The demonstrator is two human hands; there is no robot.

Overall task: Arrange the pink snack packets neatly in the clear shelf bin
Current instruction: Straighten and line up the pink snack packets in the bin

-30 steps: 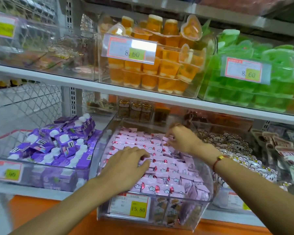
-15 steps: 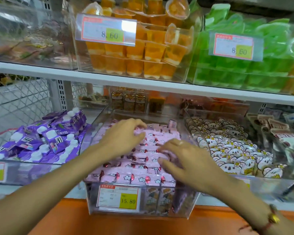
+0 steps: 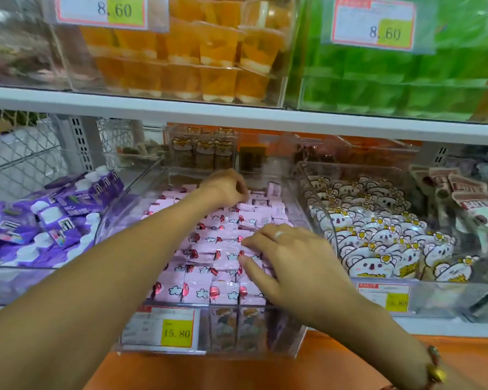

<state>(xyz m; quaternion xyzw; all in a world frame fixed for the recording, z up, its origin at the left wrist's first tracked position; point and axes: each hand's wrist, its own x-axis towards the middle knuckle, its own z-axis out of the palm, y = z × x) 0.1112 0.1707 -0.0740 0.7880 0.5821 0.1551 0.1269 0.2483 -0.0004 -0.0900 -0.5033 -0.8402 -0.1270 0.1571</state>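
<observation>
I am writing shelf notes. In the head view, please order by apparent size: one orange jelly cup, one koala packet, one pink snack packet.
1. Orange jelly cup and koala packet: these look alike, and they sit at different distances from the camera, so I leave them unranked.
2. Pink snack packet: clearly the smallest.

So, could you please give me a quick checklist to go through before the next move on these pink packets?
1. Left hand at the back rows of the pink cloud-print snack packets: ok.
2. Right hand flat on the front rows: ok.
3. Left grip around a packet: cannot tell, fingers curled and hidden.
4. Front rows line up evenly: ok.
5. Back-right packets line up: not ok, some stand tilted.
6. Packets all inside the clear plastic shelf bin: ok.
</observation>
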